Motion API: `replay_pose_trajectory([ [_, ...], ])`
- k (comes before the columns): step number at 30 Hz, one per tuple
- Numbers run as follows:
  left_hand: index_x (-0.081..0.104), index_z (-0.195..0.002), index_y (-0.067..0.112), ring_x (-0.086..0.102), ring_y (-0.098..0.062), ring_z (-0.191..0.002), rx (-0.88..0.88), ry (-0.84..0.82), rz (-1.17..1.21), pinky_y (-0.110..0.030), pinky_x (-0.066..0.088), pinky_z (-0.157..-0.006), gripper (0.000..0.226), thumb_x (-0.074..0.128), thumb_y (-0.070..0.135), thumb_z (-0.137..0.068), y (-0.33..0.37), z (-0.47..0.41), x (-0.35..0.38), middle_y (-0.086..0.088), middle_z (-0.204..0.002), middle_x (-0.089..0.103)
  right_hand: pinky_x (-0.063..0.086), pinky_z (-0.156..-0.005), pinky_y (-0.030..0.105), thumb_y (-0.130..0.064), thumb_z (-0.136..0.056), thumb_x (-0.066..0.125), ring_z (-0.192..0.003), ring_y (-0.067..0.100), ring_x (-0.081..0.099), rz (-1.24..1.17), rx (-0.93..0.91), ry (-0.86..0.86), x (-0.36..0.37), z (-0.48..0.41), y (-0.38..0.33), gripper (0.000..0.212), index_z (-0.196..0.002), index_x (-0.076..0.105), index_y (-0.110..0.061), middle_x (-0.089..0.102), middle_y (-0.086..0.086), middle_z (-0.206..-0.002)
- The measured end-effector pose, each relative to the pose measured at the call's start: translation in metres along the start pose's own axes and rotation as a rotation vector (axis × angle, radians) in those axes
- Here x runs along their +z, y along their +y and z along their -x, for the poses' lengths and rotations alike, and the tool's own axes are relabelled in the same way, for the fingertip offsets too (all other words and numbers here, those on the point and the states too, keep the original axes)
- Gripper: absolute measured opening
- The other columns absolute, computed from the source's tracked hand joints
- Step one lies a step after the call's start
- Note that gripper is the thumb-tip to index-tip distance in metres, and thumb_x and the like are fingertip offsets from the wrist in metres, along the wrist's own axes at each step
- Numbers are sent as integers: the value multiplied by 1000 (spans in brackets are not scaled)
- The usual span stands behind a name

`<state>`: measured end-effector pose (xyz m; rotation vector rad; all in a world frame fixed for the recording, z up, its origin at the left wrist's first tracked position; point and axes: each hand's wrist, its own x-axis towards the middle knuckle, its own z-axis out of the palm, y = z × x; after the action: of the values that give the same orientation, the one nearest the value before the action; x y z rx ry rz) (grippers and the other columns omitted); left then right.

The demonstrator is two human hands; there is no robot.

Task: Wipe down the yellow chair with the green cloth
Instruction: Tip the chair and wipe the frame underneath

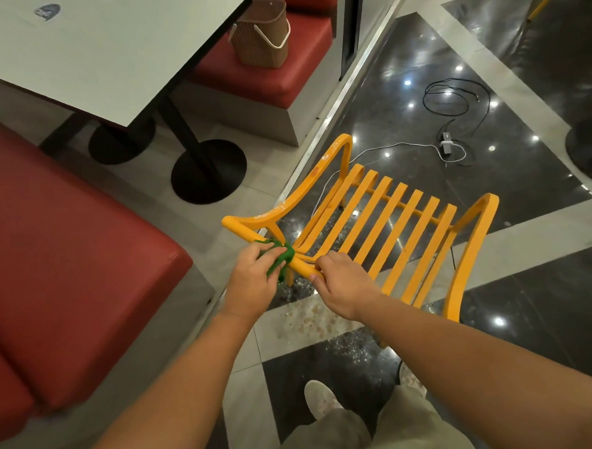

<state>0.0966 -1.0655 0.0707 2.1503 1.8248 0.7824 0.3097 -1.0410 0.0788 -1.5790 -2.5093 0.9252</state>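
The yellow chair [393,219] with slatted seat and curved armrests stands on the dark floor in front of me, its back rail nearest. My left hand [251,280] grips the bunched green cloth [282,257] against the left end of the top rail, by the left armrest joint. My right hand [342,287] holds the same rail just to the right of the cloth, fingers curled over it. White smudges mark the left armrest.
A red bench seat [66,257] lies at left, a grey table [107,45] on black round bases behind it. A woven basket [262,33] sits on the far red seat. Cables and a power strip [446,142] lie on the floor beyond the chair. Crumbs litter the tiles below.
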Motion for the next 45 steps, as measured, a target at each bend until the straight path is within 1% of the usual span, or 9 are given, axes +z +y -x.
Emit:
replay_pose_trajectory([
  [6,71,-118,6,60,-19,-102,-259,176,53,-31,51,-94,29,70,9,-90,-16,-18,-1,-8,-109,62,44,-87,43,-47,-106,31,-99,23,47,39,-16,-18,8,-8,5,39,-115,56,-18,54,3,-109],
  [14,72,-117,7,58,-22,-108,35,32,15,-24,45,-101,29,71,9,-88,-13,0,1,-10,-112,62,45,-83,44,-54,-101,21,-95,24,48,99,-33,16,10,-9,4,52,-108,58,-19,56,3,-106],
  [17,72,-116,5,60,-22,-102,-80,115,4,-31,50,-94,28,71,7,-88,-28,-15,-7,-10,-109,63,45,-83,42,-51,-104,31,-94,22,46,92,-35,26,10,-9,6,43,-110,59,-19,56,2,-105],
  [21,71,-119,5,59,-20,-98,-290,205,34,-24,46,-89,29,69,7,-90,-22,-22,-4,-9,-108,62,44,-83,39,-52,-104,33,-92,18,43,101,-36,35,11,-9,6,41,-110,59,-21,55,-1,-104],
  [28,72,-118,8,59,-23,-110,24,22,0,-29,47,-101,29,70,10,-89,-22,-3,-4,-9,-114,62,43,-83,38,-52,-104,32,-93,18,43,115,-41,37,12,-10,6,41,-111,59,-21,55,-1,-104],
  [35,72,-117,6,61,-22,-97,-267,198,17,-26,48,-88,28,71,7,-89,-28,-23,-7,-9,-106,63,44,-83,38,-56,-103,30,-90,15,39,105,-35,45,14,-10,8,45,-110,59,-22,55,-2,-103],
  [41,73,-117,8,59,-23,-109,3,33,-17,-25,44,-100,30,72,8,-86,-26,-7,-9,-9,-112,63,45,-84,38,-56,-103,31,-94,18,45,114,-43,48,14,-10,8,46,-111,60,-22,56,-2,-104],
  [43,73,-116,8,60,-23,-105,2,32,-23,-28,48,-97,30,72,7,-86,-38,-16,-16,-8,-111,63,45,-84,38,-57,-103,32,-93,17,45,113,-42,50,14,-10,8,45,-111,60,-22,56,-3,-103],
  [45,73,-115,7,61,-24,-100,-115,96,-11,-30,50,-90,28,72,5,-87,-48,-29,-22,-8,-108,63,44,-83,38,-57,-103,32,-93,16,44,114,-44,51,14,-10,8,44,-111,59,-22,55,-3,-103],
])
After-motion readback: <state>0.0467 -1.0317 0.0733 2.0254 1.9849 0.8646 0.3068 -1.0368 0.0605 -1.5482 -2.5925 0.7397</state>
